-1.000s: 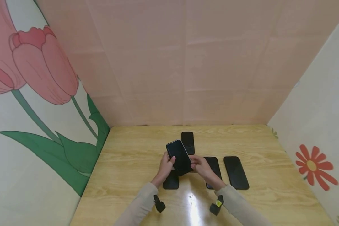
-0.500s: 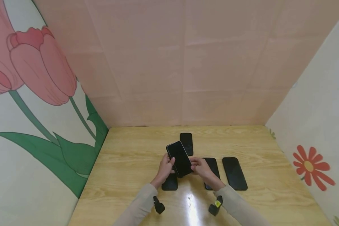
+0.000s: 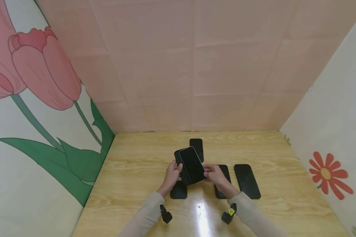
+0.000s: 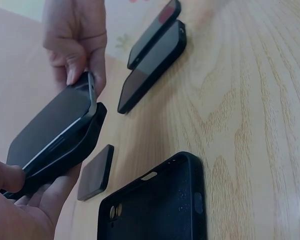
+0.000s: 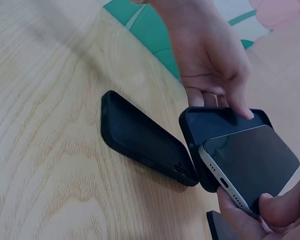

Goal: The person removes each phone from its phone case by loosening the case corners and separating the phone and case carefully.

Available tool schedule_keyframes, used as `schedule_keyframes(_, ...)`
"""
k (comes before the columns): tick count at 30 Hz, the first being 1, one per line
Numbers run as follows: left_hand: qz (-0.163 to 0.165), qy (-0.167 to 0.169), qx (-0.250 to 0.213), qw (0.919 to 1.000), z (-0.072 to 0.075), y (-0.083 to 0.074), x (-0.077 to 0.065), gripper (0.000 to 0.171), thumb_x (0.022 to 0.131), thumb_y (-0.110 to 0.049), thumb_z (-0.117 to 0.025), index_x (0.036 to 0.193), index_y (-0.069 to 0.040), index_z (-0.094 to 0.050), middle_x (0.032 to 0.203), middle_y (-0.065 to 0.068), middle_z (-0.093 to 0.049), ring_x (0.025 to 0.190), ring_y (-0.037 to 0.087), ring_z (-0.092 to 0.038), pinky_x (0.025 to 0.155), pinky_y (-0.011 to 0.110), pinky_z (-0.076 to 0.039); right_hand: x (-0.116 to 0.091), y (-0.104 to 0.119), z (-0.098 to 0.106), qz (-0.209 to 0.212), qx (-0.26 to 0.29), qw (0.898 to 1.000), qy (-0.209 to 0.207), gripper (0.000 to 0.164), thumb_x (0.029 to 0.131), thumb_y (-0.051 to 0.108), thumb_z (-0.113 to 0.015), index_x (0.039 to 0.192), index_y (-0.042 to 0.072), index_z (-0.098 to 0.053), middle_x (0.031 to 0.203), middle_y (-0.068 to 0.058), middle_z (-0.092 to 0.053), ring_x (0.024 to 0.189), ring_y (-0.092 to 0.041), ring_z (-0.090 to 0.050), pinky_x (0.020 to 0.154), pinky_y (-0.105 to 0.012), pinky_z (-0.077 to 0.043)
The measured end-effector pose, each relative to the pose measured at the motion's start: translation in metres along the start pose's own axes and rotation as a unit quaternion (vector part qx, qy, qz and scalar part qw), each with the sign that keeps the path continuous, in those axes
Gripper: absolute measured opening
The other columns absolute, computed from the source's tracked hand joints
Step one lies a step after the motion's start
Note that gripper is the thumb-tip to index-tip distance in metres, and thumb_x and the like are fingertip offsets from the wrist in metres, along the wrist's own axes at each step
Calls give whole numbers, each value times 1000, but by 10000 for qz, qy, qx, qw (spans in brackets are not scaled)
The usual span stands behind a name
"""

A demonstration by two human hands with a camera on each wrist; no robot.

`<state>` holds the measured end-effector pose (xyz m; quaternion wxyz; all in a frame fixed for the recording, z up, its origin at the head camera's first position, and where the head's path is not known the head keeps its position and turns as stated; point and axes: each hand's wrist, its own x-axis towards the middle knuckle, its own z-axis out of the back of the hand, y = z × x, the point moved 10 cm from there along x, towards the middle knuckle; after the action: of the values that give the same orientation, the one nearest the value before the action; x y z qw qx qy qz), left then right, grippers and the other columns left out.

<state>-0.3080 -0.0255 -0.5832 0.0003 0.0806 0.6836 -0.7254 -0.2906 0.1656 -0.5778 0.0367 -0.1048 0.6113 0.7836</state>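
A phone (image 3: 192, 163) with a pale metal rim is held over the table, tilted and partly out of a black phone case (image 3: 178, 155). My left hand (image 3: 171, 176) grips the case along its left side, thumb over the edge. At the phone's lower right corner, my right hand (image 3: 216, 176) pinches it between thumb and fingers. The right wrist view shows the phone (image 5: 255, 160) overlapping the case (image 5: 210, 122), whose inside is bare beside my left thumb. Under the hands lies another empty black case (image 4: 155, 205), open side up.
Two dark phones, one (image 3: 223, 184) partly behind my right forearm and another (image 3: 247, 181) farther right, lie on the wooden table (image 3: 130, 197). A further phone (image 3: 196, 149) lies at the back. Painted walls (image 3: 338, 115) border the table.
The phone has come partly out of its case, shifting right as my right hand moved slightly right. My left hand still grips the case in about the same place.
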Motion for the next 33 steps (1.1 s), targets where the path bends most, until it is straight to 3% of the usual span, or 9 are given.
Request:
schedule_keyframes(9,97,20,-22,9999,0,2,-3,26,104,-13,-50,123,5,-54,91,13,-65,76,24,-67,62,38,-58,1,-4,9,30,208,9998,-5,35,91,-17,-46,125,-19,-52,108,-27,-66,89,-26,-65,77,-37,-55)
schedule_keyframes(11,81,42,-51,9999,0,-4,-6,27,104,-12,-49,123,6,-54,92,15,-65,78,27,-67,62,40,-59,3,-5,11,8,342,9994,-8,36,91,-17,-45,126,-20,-51,109,-30,-65,88,-25,-66,77,-41,-56)
schedule_keyframes(16,102,135,-81,9998,-1,0,-5,28,105,-7,-46,125,12,-50,96,23,-64,83,37,-67,65,46,-58,7,-7,17,-30,629,9980,1,37,91,-17,-43,128,-23,-46,110,-32,-63,81,-21,-66,78,-51,-56)
schedule_keyframes(18,156,146,-68,9997,-1,10,0,29,105,-8,-46,127,11,-49,97,23,-64,83,36,-67,64,46,-58,9,-8,19,-31,655,9979,0,37,91,-17,-42,128,-23,-46,110,-32,-64,79,-19,-65,78,-51,-56)
schedule_keyframes(24,326,175,41,9993,0,15,-4,35,105,-16,-48,132,6,-48,99,15,-64,83,25,-66,65,39,-58,14,-6,28,-24,628,9980,93,37,95,-15,-40,131,-23,-43,115,-32,-63,83,-19,-67,79,-47,-56)
schedule_keyframes(33,409,208,-64,9989,0,17,-7,34,106,-15,-47,132,6,-48,101,16,-64,87,26,-66,68,40,-58,29,-6,47,-191,740,9971,-35,39,98,-14,-38,136,-23,-37,124,-37,-56,91,-21,-67,87,-46,-54)
